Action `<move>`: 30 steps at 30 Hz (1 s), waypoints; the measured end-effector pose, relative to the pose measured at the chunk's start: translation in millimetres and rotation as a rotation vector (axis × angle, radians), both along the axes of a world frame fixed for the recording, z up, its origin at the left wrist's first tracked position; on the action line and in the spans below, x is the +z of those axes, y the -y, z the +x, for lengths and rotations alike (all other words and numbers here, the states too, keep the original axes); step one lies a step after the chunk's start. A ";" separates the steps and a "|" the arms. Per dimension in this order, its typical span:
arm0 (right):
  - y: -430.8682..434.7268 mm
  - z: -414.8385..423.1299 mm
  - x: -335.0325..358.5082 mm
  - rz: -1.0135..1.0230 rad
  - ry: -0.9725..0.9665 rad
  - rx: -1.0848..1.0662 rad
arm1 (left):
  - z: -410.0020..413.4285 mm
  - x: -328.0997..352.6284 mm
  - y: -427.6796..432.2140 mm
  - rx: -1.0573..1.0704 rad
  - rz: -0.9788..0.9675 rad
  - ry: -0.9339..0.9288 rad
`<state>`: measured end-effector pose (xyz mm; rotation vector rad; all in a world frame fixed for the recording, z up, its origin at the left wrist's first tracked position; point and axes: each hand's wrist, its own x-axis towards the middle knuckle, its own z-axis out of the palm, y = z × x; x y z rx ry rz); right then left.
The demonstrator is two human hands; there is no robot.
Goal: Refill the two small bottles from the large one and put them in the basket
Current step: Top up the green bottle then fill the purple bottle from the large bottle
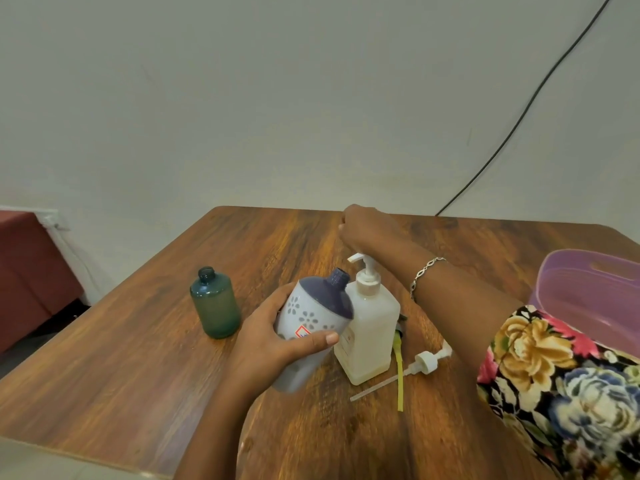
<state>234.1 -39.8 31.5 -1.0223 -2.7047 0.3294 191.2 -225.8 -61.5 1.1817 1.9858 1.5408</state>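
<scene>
The large pump bottle point(372, 327) stands mid-table, looks full, likely heavy and steady; the right hand point(363, 226) hovers fisted over its pump head point(360, 259). The left hand point(266, 344) wraps the floral bottle point(315, 306) mid-body, probably light and slick, neck tilted toward the pump.

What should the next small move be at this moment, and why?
Probably press the pump down with the right hand. The left hand holds the flowered bottle tilted, its open neck just below the spout of the large bottle, and the right hand is directly above the pump. The green bottle stands open, apart.
</scene>
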 end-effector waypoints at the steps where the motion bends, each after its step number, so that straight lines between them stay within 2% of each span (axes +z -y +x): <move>1: 0.7 0.7 -0.8 0.009 0.006 0.000 | -0.4 0.7 -0.9 0.001 0.002 -0.002; 8: 6.3 0.4 -14.6 0.067 0.058 -0.029 | 2.1 -1.3 -3.3 0.010 0.019 0.008; 17: 2.2 1.3 -1.5 0.016 0.008 0.005 | 0.9 -1.7 -4.2 0.002 0.009 -0.011; 24: 3.4 0.2 -15.1 0.072 0.011 -0.008 | 1.1 -6.1 -3.3 0.030 0.030 0.004; 30: -0.6 -1.3 -5.3 0.006 -0.043 0.013 | 0.8 -4.6 -1.7 0.028 -0.007 -0.034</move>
